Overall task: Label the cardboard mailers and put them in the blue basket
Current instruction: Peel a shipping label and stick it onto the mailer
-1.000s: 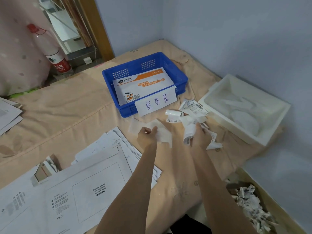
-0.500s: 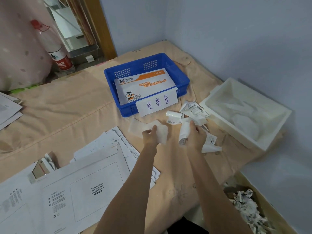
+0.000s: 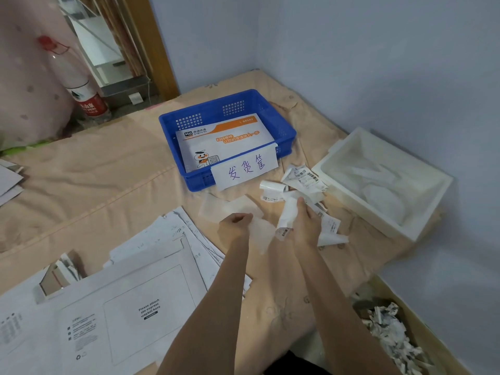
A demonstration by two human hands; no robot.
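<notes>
Two hands at work: our left hand [image 3: 234,222] pinches the backing sheet [image 3: 259,234] while our right hand [image 3: 304,226] grips the curled label [image 3: 288,212], evidently peeling it for a mailer [image 3: 130,307].

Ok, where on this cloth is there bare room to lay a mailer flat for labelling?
The widest bare cloth lies left of the blue basket, beyond the mailer stack. A smaller patch sits nearer than the white tray. It is crowded between basket and tray: curled labels, and both hands, left and right, holding paper.
</notes>
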